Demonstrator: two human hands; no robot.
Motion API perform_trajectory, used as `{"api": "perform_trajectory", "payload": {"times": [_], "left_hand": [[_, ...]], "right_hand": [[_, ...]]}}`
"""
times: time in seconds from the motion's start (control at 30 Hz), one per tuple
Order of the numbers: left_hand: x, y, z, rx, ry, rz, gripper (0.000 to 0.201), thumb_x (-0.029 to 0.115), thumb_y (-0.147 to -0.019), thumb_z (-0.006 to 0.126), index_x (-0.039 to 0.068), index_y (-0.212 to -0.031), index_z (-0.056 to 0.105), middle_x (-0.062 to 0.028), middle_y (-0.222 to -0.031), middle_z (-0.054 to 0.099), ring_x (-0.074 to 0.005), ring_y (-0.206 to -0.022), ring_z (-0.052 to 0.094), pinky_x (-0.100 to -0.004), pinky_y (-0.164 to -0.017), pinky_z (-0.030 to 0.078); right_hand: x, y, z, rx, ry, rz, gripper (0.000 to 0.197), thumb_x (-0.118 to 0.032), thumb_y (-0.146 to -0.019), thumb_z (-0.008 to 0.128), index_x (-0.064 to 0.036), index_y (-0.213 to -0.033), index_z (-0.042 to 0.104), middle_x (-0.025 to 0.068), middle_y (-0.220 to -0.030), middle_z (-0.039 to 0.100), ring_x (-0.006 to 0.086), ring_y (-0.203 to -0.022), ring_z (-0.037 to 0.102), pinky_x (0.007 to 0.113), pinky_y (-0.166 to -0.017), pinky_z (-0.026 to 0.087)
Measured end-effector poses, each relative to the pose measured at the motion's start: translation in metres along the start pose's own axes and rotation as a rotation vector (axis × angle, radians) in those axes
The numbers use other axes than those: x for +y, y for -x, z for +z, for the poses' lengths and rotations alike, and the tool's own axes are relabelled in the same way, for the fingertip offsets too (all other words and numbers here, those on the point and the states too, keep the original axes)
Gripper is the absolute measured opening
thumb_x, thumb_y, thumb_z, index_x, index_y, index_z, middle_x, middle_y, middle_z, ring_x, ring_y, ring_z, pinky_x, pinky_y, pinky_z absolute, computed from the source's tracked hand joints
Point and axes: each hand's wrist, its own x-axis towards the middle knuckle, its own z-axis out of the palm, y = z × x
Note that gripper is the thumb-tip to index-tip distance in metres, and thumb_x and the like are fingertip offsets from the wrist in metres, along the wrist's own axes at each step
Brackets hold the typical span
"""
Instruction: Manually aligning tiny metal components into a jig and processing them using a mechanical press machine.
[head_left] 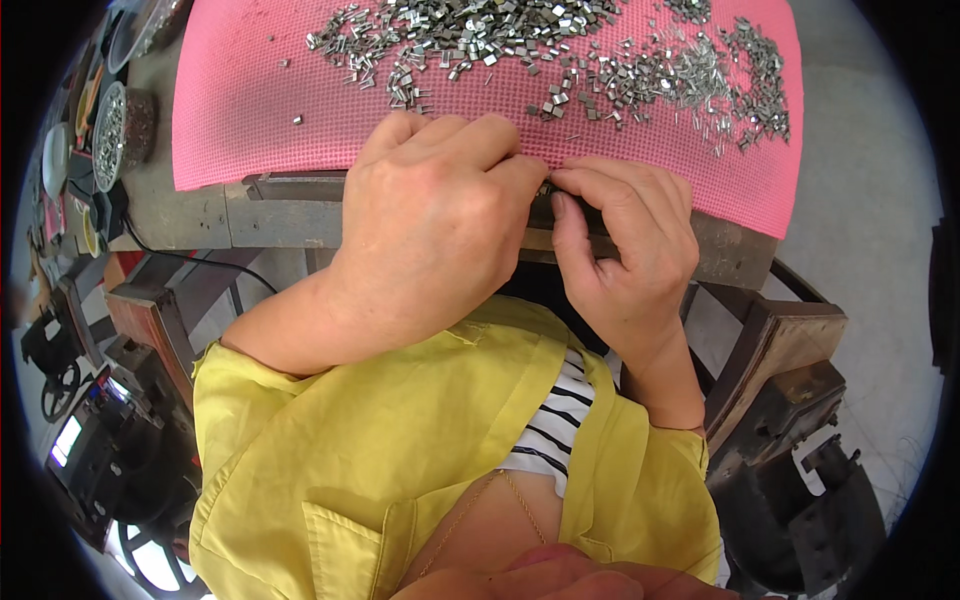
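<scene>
1. A pink textured mat (260, 110) covers most of the wooden workbench (190, 215), reaching its near edge.
2. A yellow shirt (400, 440) over a striped top fills the lower middle of the view.
3. A dark machine (100, 450) with small lit panels stands low on the left; no label on it is legible.
4. The left hand (430, 240) is curled narrow at the mat's near edge, its fingertips meeting those of the right hand.
5. The right hand (625, 250) is likewise pinched shut; whether a piece sits between the fingertips cannot be told.
6. A round container (118, 135) of metal bits stands left of the mat.
7. Small silver metal pieces (560, 50) lie scattered across the mat's far part, well apart from both hands.
</scene>
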Motion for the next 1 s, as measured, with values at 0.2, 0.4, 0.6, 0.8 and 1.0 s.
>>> {"api": "perform_trajectory", "payload": {"times": [0.2, 0.4, 0.6, 0.8, 1.0], "left_hand": [[-0.008, -0.001, -0.005, -0.04, 0.066, 0.008, 0.021, 0.006, -0.08, 0.076, 0.007, -0.1, 0.078, -0.0033, -0.091, 0.072, -0.0239, -0.078, 0.067, -0.0351, -0.069, 0.046], [-0.019, -0.008, -0.004, 0.126, 0.135, -0.046, 0.024, 0.007, -0.078, 0.08, 0.01, -0.102, 0.079, -0.0057, -0.091, 0.073, -0.0265, -0.08, 0.068, -0.0348, -0.071, 0.052], [-0.023, -0.026, 0.007, 0.145, 0.05, -0.031, 0.015, 0.012, -0.079, 0.081, 0.011, -0.093, 0.077, -0.0047, -0.083, 0.069, -0.0271, -0.079, 0.067, -0.037, -0.07, 0.052], [-0.024, -0.031, 0.011, 0.128, 0.005, -0.033, 0.012, 0.016, -0.08, 0.08, 0.012, -0.09, 0.075, -0.0032, -0.081, 0.066, -0.0276, -0.078, 0.066, -0.0391, -0.07, 0.051], [-0.027, -0.033, 0.014, 0.09, 0.036, -0.028, 0.009, 0.012, -0.082, 0.076, 0.01, -0.09, 0.074, -0.0053, -0.085, 0.066, -0.0298, -0.08, 0.066, -0.0412, -0.071, 0.051]], "right_hand": [[-0.004, -0.003, 0.003, 0.003, 0.048, 0.003, 0.024, 0.0, -0.072, 0.077, -0.0068, -0.094, 0.069, 0.0046, -0.093, 0.069, 0.024, -0.084, 0.064, 0.038, -0.08, 0.043], [-0.002, -0.01, -0.007, 0.009, 0.013, 0.029, 0.021, -0.001, -0.075, 0.077, -0.0081, -0.093, 0.069, 0.0035, -0.092, 0.069, 0.0234, -0.084, 0.064, 0.037, -0.081, 0.043], [0.012, -0.022, -0.015, 0.008, 0.153, 0.022, 0.016, -0.005, -0.08, 0.077, -0.0085, -0.095, 0.073, 0.0028, -0.095, 0.07, 0.0227, -0.091, 0.064, 0.036, -0.086, 0.042], [0.021, -0.03, -0.008, -0.04, 0.171, -0.048, 0.016, -0.008, -0.08, 0.078, -0.0091, -0.095, 0.072, 0.002, -0.095, 0.067, 0.0226, -0.092, 0.062, 0.039, -0.085, 0.042], [0.02, -0.041, -0.005, -0.044, 0.175, -0.097, 0.018, -0.004, -0.078, 0.079, -0.0091, -0.095, 0.074, 0.0031, -0.094, 0.07, 0.0237, -0.088, 0.063, 0.036, -0.079, 0.043]]}}
